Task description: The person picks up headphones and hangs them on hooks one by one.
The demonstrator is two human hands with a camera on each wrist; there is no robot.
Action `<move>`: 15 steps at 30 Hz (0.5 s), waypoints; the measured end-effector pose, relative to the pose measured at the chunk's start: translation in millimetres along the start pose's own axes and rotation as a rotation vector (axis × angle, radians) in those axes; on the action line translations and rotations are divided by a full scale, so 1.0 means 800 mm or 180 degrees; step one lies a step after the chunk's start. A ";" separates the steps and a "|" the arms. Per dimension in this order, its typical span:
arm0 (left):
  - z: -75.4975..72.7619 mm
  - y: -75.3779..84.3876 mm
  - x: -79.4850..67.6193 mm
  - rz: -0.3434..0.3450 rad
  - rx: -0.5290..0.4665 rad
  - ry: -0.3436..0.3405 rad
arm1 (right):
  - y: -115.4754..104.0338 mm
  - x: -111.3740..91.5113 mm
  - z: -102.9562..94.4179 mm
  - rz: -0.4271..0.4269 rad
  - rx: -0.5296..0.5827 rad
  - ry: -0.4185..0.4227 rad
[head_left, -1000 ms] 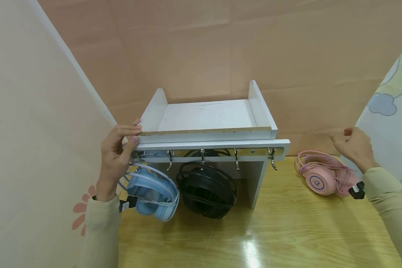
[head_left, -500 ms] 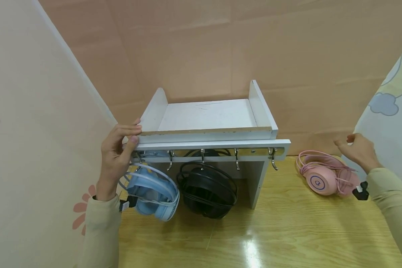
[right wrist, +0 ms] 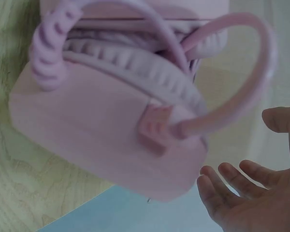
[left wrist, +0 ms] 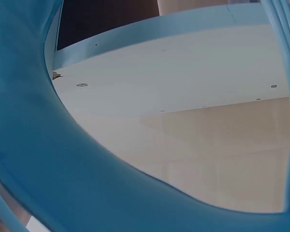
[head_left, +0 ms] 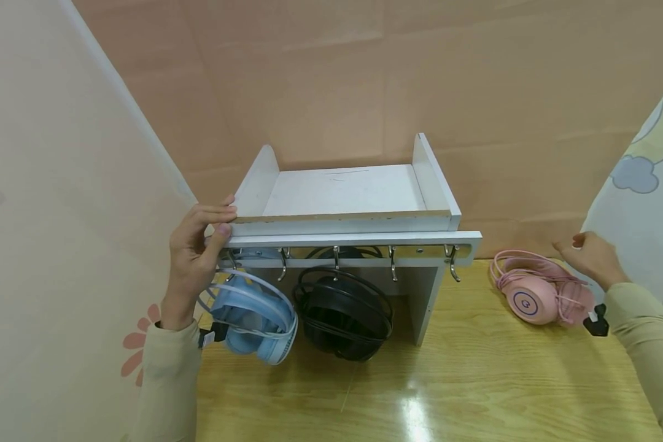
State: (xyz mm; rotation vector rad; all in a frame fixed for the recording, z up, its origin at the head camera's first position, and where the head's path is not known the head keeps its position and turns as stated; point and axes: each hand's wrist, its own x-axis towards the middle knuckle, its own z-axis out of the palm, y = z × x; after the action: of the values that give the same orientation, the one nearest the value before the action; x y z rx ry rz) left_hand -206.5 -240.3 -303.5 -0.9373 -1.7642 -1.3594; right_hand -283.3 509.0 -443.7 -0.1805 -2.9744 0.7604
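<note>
In the head view my left hand point(head_left: 190, 261) grips the left front corner of a white wooden shelf point(head_left: 345, 193), fingers on top and thumb against the front. Blue headphones point(head_left: 256, 319) hang from the leftmost hook below that hand; their band fills much of the left wrist view. Black headphones point(head_left: 345, 319) hang beside them near the middle. Over on the right, pink headphones point(head_left: 530, 301) lie on the wooden surface, their cable bundled over them. My right hand point(head_left: 593, 261) hovers just behind them with fingers loosely spread and holding nothing; the right wrist view shows its fingertips close to an ear cup.
Several metal hooks line the shelf's front rail point(head_left: 359, 238); the right ones, such as the far right hook point(head_left: 452, 264), carry nothing. Brown paper point(head_left: 331, 80) covers the back, with patterned white panels on the left point(head_left: 61, 215) and right. Below is a wooden tabletop point(head_left: 475, 380).
My right hand has lowered slightly and moved a little right, closer to the pink headphones. My left hand keeps its grip on the shelf, and the headphones stay where they were.
</note>
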 end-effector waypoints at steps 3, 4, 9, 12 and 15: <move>0.000 0.000 0.000 -0.0003 0.0002 0.0012 | 0.004 0.000 0.002 0.0005 -0.0056 -0.0064; 0.000 0.000 0.000 -0.0006 0.0002 0.0015 | 0.006 0.000 0.002 0.0005 -0.0078 -0.0091; 0.001 0.001 0.002 -0.0034 0.0038 0.0008 | 0.018 -0.001 0.003 -0.0007 -0.0191 -0.0133; 0.002 0.000 0.002 -0.0040 0.0063 0.0002 | 0.031 0.000 0.005 -0.0037 -0.0266 -0.0174; 0.003 -0.001 0.001 -0.0019 0.0040 0.0004 | 0.043 0.001 0.008 -0.0060 -0.0315 -0.0219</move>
State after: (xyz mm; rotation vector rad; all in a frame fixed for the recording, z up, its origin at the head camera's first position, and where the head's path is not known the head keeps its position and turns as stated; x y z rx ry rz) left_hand -207.8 -238.3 -303.1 -0.9250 -1.7739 -1.3508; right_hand -281.0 536.1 -465.8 -0.1340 -3.0762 0.6305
